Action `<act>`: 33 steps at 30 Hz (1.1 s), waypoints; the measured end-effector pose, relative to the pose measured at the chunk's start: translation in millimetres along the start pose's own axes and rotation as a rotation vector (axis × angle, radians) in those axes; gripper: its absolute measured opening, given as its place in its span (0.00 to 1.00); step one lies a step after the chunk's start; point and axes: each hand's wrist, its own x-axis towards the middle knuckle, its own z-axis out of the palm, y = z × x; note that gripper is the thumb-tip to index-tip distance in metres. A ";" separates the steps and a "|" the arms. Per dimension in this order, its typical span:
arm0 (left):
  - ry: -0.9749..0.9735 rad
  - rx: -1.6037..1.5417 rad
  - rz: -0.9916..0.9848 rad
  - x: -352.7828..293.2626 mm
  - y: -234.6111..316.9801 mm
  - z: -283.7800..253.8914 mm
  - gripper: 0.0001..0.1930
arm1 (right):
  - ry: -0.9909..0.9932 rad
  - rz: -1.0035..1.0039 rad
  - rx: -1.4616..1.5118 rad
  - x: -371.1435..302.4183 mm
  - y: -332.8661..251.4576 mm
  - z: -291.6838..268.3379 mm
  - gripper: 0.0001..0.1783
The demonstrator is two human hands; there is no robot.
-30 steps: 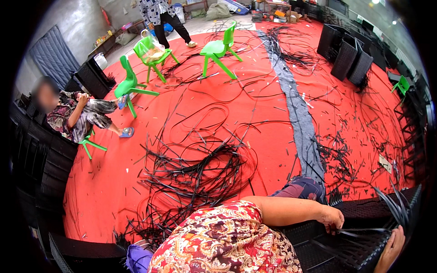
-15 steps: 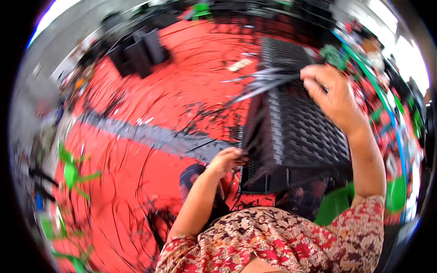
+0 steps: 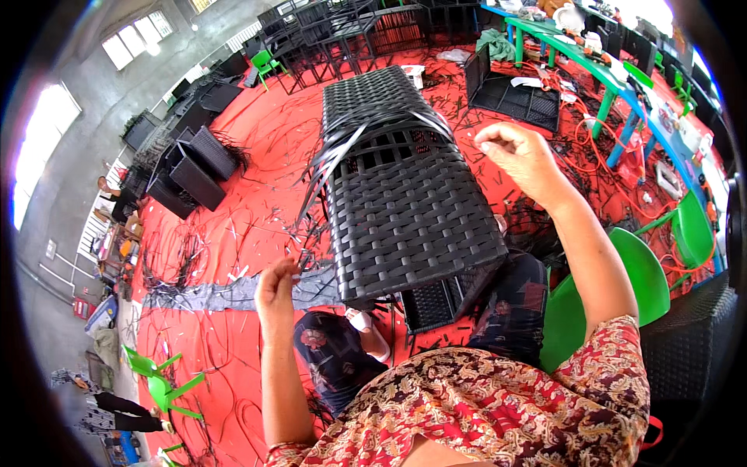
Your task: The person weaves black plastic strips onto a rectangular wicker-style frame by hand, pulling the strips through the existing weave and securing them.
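Black woven frame (image 3: 416,222), plain-faced; strips (image 3: 339,153) loose across it; hands (image 3: 276,289) (image 3: 523,162) either side.

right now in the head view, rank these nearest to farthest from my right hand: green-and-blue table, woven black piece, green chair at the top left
From your right hand:
1. Woven black piece: just to its left, in front of you
2. Green-and-blue table: off to the right
3. Green chair: far across the red floor, upper left
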 end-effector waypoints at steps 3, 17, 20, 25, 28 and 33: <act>-0.256 0.168 0.374 21.5 88.6 46.2 0.10 | -0.022 -0.008 0.003 5.6 9.0 13.9 0.06; -0.412 0.715 0.720 99.0 100.5 136.6 0.14 | -0.452 -0.001 -0.064 79.4 -13.7 28.4 0.13; -0.413 0.724 0.700 96.7 103.8 138.3 0.14 | -0.499 0.151 0.157 86.4 -19.6 11.9 0.14; -0.418 0.698 0.679 94.8 97.7 137.3 0.14 | -0.554 0.088 -0.033 80.1 -26.2 27.8 0.14; -0.432 0.666 0.648 95.1 98.1 141.3 0.14 | -0.510 -0.225 -0.464 77.6 -26.2 48.7 0.15; -0.432 0.567 0.571 89.2 99.8 137.4 0.13 | -0.522 -0.185 -0.355 88.5 -56.5 39.5 0.11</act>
